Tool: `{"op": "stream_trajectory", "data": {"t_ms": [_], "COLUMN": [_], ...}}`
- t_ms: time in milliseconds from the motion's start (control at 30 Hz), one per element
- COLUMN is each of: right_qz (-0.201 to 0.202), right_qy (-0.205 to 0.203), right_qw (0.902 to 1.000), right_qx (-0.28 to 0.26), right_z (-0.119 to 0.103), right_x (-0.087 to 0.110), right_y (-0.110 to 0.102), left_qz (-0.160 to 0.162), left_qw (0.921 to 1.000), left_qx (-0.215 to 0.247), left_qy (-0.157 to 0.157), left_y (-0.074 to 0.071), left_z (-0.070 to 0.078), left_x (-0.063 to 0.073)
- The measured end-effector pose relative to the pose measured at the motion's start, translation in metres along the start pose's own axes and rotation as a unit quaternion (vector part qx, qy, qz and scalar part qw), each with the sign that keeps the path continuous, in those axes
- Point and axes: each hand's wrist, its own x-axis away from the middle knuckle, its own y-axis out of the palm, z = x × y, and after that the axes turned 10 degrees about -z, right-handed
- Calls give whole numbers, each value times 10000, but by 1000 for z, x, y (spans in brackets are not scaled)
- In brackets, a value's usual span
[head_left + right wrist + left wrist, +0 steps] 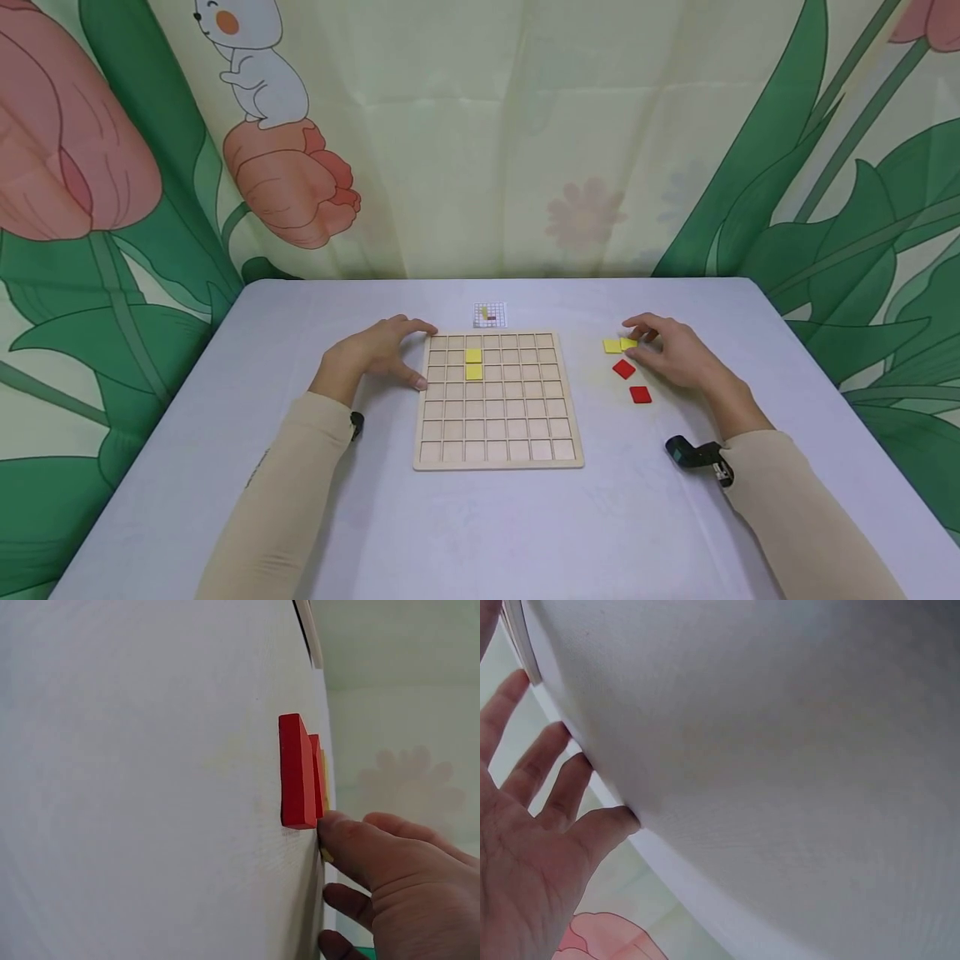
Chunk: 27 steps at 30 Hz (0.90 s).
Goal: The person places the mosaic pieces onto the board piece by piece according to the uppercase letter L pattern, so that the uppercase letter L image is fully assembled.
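Observation:
A wooden grid board (pixel 497 468) lies on the table, with two yellow square tiles (pixel 474 363) set one above the other in its upper left cells. My left hand (pixel 382 350) spreads along the board's left side, index fingertip at the top corner and thumb at the edge lower down. On the right, my right hand (pixel 671 348) pinches a yellow tile (pixel 629 342) between thumb and fingers, low over the table. Another yellow tile (pixel 612 346) lies right beside it. Closer to me are a red tile (pixel 624 368) and a second red tile (pixel 641 395).
A small printed card (pixel 490 315) with a coloured grid pattern lies just behind the board. White cloth covers the table (pixel 495 533). Behind its far edge hangs a curtain (pixel 450 167) with flowers and a white animal. Each wrist wears a small black camera (pixel 682 452).

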Motion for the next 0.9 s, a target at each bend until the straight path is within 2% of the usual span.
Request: {"op": "stream_trajectory", "data": {"t_ms": [333, 600, 733, 900], "right_qz": [187, 482, 500, 596], "right_qy": [67, 43, -123, -568], "right_qw": [9995, 9963, 9965, 9955], "right_qx": [-253, -706, -659, -466], "right_z": [-5, -24, -33, -41], "right_x": [3, -1, -7, -15], "right_y": [0, 5, 6, 9], "left_qz": [-43, -21, -19, -25], "left_qw": [10000, 10000, 10000, 10000], "left_qx": [9, -36, -36, -5], "left_qy": [29, 74, 62, 17], "left_y": [-1, -3, -2, 0], "left_z": [0, -1, -1, -1], "left_x": [-1, -3, -3, -2]}}
